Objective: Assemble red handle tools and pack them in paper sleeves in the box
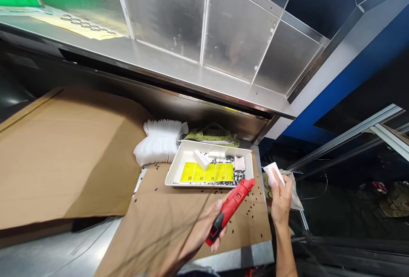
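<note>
My left hand [212,226] grips a red-and-black cordless rotary tool [230,209] above a brown cardboard sheet [179,221], its black end pointing down. My right hand [281,198] pinches a white foam block [274,174] just past the cardboard's right edge. Nearest to both hands is a white plastic tray [209,144] holding yellow printed sheets [207,172], a white block [200,159], a pinkish-white piece [239,163] and black crumbs. Small black bits lie scattered over the cardboard around the tool.
A stack of white foam pieces [158,142] and a green-yellow bag [212,134] sit behind the tray, below a steel panel wall [198,25]. A large cardboard sheet [64,153] lies to the left. A metal frame rail [345,140] runs along the right, above a dark drop.
</note>
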`<state>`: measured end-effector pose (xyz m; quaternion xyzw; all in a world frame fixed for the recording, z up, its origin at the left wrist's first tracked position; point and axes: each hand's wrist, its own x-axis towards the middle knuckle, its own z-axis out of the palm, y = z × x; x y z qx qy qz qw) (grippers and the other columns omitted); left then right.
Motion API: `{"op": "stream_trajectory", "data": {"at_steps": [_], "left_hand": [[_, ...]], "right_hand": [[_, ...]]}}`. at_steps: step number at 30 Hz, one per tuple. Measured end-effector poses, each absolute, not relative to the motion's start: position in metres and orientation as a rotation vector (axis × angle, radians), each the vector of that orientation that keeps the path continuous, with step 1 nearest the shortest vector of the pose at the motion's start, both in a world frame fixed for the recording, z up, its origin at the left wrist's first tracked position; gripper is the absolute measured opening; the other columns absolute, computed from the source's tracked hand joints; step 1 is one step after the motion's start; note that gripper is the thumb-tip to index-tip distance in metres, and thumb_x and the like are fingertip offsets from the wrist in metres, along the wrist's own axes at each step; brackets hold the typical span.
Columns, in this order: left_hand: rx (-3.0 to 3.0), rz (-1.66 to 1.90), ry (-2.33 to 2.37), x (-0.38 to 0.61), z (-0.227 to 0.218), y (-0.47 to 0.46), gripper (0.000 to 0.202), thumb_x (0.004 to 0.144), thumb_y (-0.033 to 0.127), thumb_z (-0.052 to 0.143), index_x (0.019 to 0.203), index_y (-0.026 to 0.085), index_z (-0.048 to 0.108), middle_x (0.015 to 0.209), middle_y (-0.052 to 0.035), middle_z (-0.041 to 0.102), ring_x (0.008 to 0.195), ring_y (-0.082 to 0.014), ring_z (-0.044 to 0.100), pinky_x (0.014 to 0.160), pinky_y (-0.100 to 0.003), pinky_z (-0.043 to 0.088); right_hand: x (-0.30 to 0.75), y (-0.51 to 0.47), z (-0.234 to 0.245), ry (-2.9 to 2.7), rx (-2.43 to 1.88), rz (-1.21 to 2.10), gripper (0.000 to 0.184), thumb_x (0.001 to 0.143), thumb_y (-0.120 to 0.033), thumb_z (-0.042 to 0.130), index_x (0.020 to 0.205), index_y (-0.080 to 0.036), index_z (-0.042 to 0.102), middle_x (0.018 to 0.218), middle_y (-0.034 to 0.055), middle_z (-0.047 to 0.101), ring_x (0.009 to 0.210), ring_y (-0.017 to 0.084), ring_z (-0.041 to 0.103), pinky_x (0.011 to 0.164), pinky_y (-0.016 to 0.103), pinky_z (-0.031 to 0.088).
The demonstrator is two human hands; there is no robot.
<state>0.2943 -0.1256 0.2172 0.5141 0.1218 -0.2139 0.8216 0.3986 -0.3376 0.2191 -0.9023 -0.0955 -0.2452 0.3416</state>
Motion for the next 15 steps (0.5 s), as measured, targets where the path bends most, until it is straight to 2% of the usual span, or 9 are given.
{"op": "stream_trajectory", "data": {"at_steps": [2, 5, 7, 9, 12, 15], "left_hand": [[0.900, -0.545, 0.303, 0.296, 0.217, -0.125, 0.069, 0.092, 0.069, 0.044, 0.145, 0.024, 0.048, 0.048, 0.0060, 0.052, 0.031, -0.0063, 0.037, 0.036, -0.015, 0.029], [0.681, -0.633, 0.328, 0.297, 0.218, -0.122, 0.050, 0.098, 0.060, 0.042, 0.120, 0.020, 0.061, 0.048, 0.0061, 0.052, 0.031, -0.0027, 0.036, 0.035, -0.010, 0.023], [0.568, -0.693, 0.330, 0.298, 0.218, -0.118, 0.050, 0.101, 0.058, 0.037, 0.095, 0.016, 0.064, 0.047, 0.0050, 0.050, 0.029, -0.0014, 0.036, 0.033, -0.009, 0.020], [0.495, -0.742, 0.327, 0.297, 0.218, -0.115, 0.057, 0.102, 0.059, 0.033, 0.078, 0.015, 0.060, 0.047, 0.0040, 0.050, 0.027, -0.0010, 0.034, 0.030, -0.010, 0.016], [0.455, -0.737, 0.330, 0.298, 0.218, -0.113, 0.057, 0.104, 0.057, 0.029, 0.076, 0.016, 0.057, 0.049, 0.0041, 0.051, 0.027, -0.0006, 0.031, 0.028, -0.009, 0.014], [0.426, -0.692, 0.350, 0.301, 0.219, -0.115, 0.053, 0.104, 0.052, 0.036, 0.070, 0.015, 0.052, 0.053, 0.0037, 0.051, 0.030, 0.0022, 0.029, 0.031, -0.007, 0.015]], "right_hand": [[0.389, -0.332, 0.216, -0.315, -2.219, -0.679, 0.051, 0.105, -0.046, 0.033, 0.135, -0.019, 0.064, 0.126, 0.0142, 0.051, 0.114, 0.024, 0.057, 0.089, 0.036, 0.049], [0.375, -0.316, 0.210, -0.489, -2.207, -0.626, 0.045, 0.105, -0.039, 0.036, 0.136, -0.022, 0.063, 0.135, 0.0141, 0.047, 0.119, 0.025, 0.055, 0.092, 0.037, 0.049], [0.379, -0.311, 0.206, -0.493, -2.283, -0.578, 0.043, 0.104, -0.039, 0.037, 0.135, -0.025, 0.064, 0.133, 0.0136, 0.048, 0.114, 0.024, 0.058, 0.087, 0.036, 0.051], [0.390, -0.313, 0.203, -0.410, -2.341, -0.582, 0.044, 0.104, -0.042, 0.037, 0.133, -0.025, 0.066, 0.124, 0.0123, 0.052, 0.105, 0.022, 0.060, 0.080, 0.033, 0.052], [0.392, -0.318, 0.202, -0.295, -2.285, -0.698, 0.048, 0.104, -0.045, 0.035, 0.130, -0.020, 0.067, 0.117, 0.0120, 0.053, 0.104, 0.022, 0.059, 0.081, 0.033, 0.051], [0.365, -0.307, 0.203, -0.389, -2.224, -0.770, 0.044, 0.105, -0.039, 0.037, 0.135, -0.020, 0.063, 0.127, 0.0152, 0.050, 0.114, 0.025, 0.057, 0.089, 0.037, 0.051]]}}
